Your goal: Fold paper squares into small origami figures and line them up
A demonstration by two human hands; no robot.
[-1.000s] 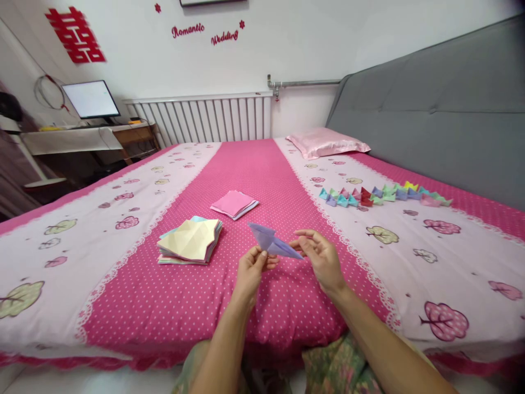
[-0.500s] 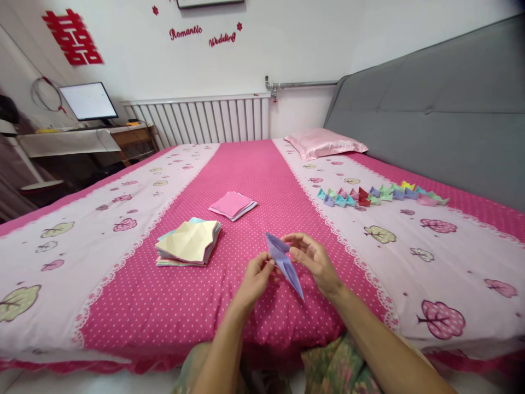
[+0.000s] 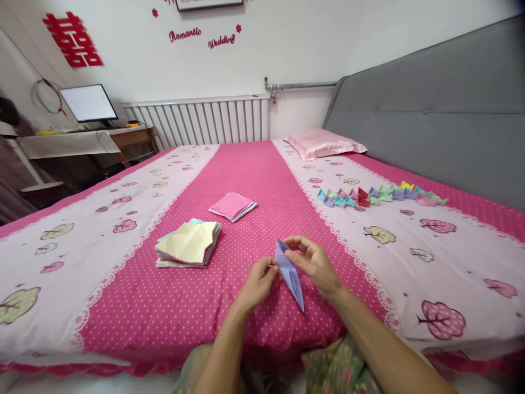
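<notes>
A purple folded paper (image 3: 290, 276), long and pointed at both ends, is held tilted above the front of the bed. My right hand (image 3: 314, 262) pinches its upper part between thumb and fingers. At its left edge, my left hand (image 3: 261, 277) is closed, with thumb and fingertips on the paper. To the left lies a stack of creased papers (image 3: 188, 243) with a cream sheet on top. Behind it rests a smaller stack of flat square papers (image 3: 233, 206), topped by a pink sheet.
Several small folded paper boats (image 3: 363, 197) in many colours stand in a row at the right. A pink pillow (image 3: 324, 143) lies by the grey headboard (image 3: 430, 98). A white radiator (image 3: 200, 121) and a desk with a monitor (image 3: 88, 103) are at the back.
The purple paper has shifted slightly right and down and stands steeper. My right thumb now presses on its upper part, while the left hand has moved a little downward.
</notes>
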